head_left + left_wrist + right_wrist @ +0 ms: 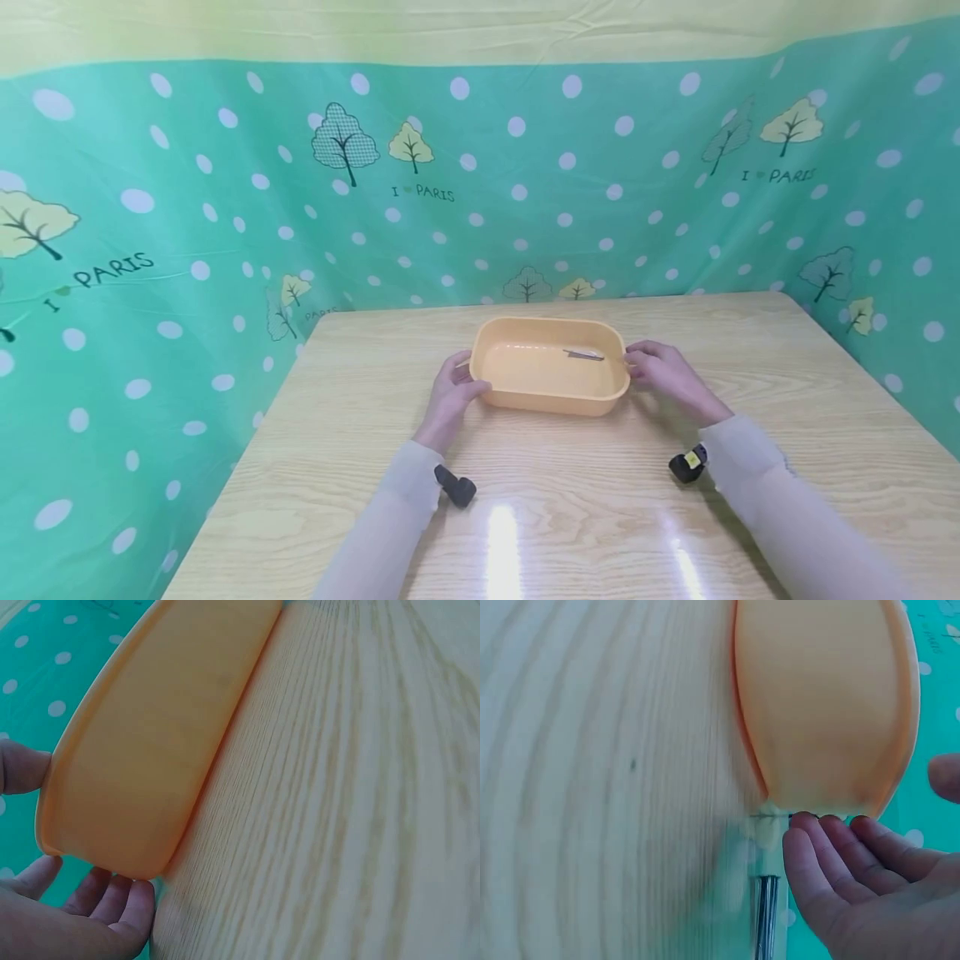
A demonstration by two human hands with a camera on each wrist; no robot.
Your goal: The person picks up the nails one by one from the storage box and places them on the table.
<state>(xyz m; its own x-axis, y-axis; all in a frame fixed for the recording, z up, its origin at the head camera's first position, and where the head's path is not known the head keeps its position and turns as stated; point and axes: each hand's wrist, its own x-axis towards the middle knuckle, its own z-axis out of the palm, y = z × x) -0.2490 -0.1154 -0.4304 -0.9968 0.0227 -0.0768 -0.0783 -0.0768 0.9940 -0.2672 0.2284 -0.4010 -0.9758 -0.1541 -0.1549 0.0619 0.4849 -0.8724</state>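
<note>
A pale orange rectangular plastic basin (551, 402) with rounded corners sits on the wooden table. Lying in its right part is a small thin grey-and-white item (584, 355), too small to identify. My left hand (452, 398) holds the basin's left end, thumb on the rim and fingers curved against the outer end wall, as the left wrist view also shows. At the opposite end, my right hand (663, 373) has its fingertips (804, 819) right at the outer wall. Its thumb stands away from the rim in the right wrist view.
The light wood-grain table (337, 467) reaches back to a green polka-dot curtain (517, 158), which also hangs along both sides. Each sleeved wrist carries a small black camera, one on the left (456, 487) and one on the right (687, 463).
</note>
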